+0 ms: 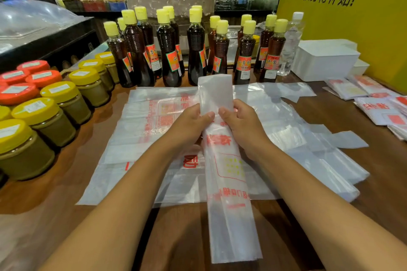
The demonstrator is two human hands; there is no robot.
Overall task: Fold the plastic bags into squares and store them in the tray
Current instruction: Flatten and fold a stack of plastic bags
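A plastic bag (229, 182), already folded lengthwise into a long narrow strip, runs from the near table (55, 215) edge at 6 o'clock up to the centre, where its far end stands up off the pile. The left hand (193, 123) pinches the strip's left edge with thumb and curled fingers; the right hand (240, 121) grips the right edge the same way, the two thumbs nearly meeting across the plastic. Under the strip lies a spread of flat bags (141, 130) waiting their turn. Finished folded squares (378, 110) sit at 3 o'clock, and the white tray (326, 61) stands at 2 o'clock beside them. Dark bottles (167, 50) line the back at 12 o'clock, and yellow- and orange-lidded jars (46, 116) crowd 9 o'clock.

The film looks very light, limp and slick, so it will likely slide on the layers below and spring open unless each crease is pressed flat. Holding both long edges near the fold line seems the best grip; pinching only one side would probably let the layers skew. The strip is not yet a square.
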